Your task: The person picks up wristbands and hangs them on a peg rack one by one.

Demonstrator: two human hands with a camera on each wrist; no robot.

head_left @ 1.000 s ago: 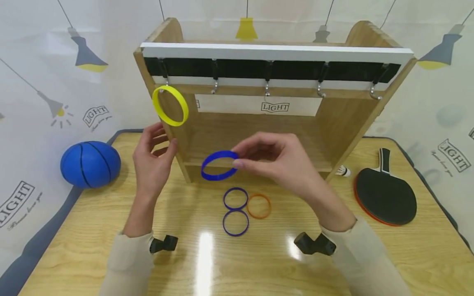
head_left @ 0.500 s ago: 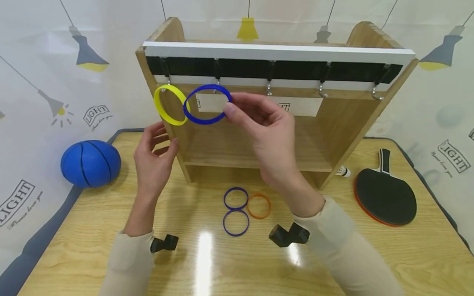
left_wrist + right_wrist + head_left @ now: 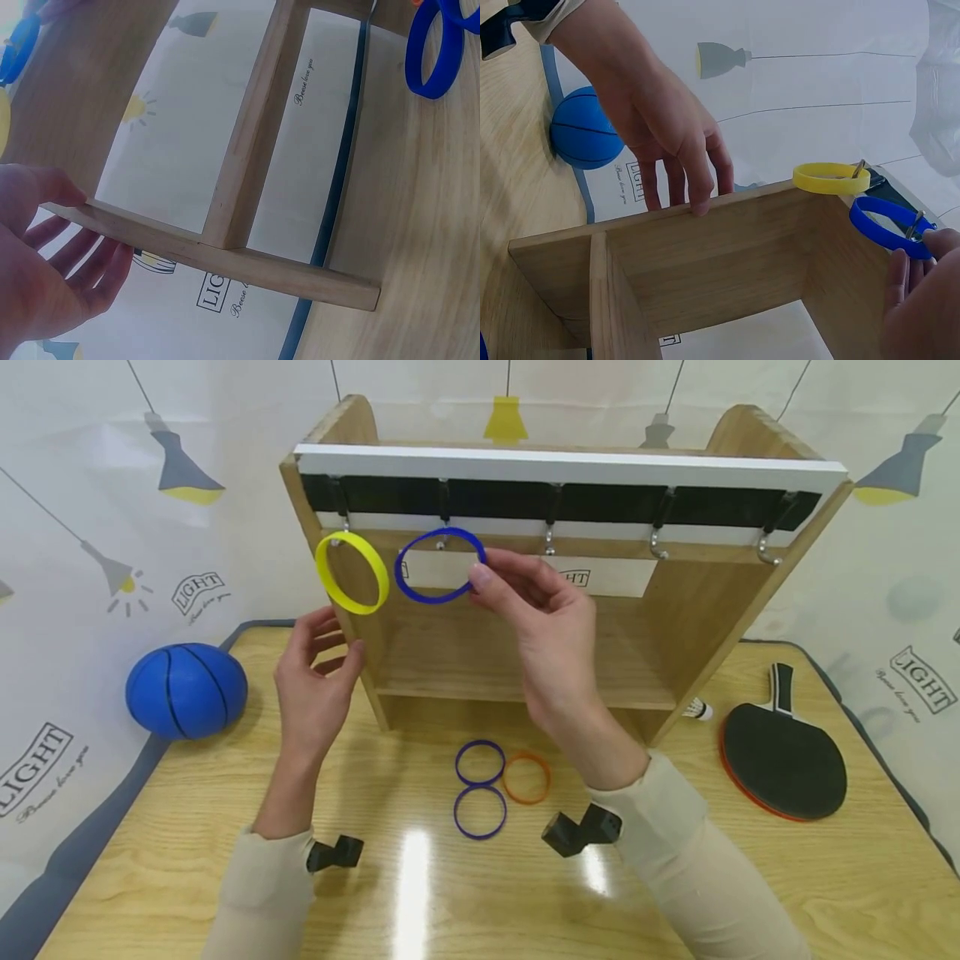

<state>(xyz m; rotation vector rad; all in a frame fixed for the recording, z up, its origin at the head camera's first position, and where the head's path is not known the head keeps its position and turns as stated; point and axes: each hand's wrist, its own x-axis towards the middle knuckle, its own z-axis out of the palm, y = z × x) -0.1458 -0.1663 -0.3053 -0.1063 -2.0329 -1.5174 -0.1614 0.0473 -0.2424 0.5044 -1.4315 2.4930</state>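
My right hand [image 3: 551, 639] pinches a blue silicone wristband [image 3: 438, 600] by its right side, at the second hook [image 3: 442, 543] of the rack. In the right wrist view, that hook's tip shows inside the blue wristband [image 3: 876, 231]. A yellow wristband [image 3: 359, 609] hangs from the leftmost hook. My left hand [image 3: 315, 697] grips the left side panel of the wooden shelf [image 3: 300, 279], thumb on the inner face and fingers on the outer. Two more blue wristbands [image 3: 481, 837] and an orange one [image 3: 528, 802] lie on the table before the shelf.
A blue ball [image 3: 186, 692] sits left of the shelf. To the right lie a table tennis bat [image 3: 783, 760] and a shuttlecock [image 3: 697, 708]. Three more hooks line the rack [image 3: 607, 503] to the right. A printed backdrop stands behind.
My right hand has raised the blue wristband from low before the shelf up to hook height, then shifted it slightly right, off the yellow one's edge. The left hand stays on the panel.
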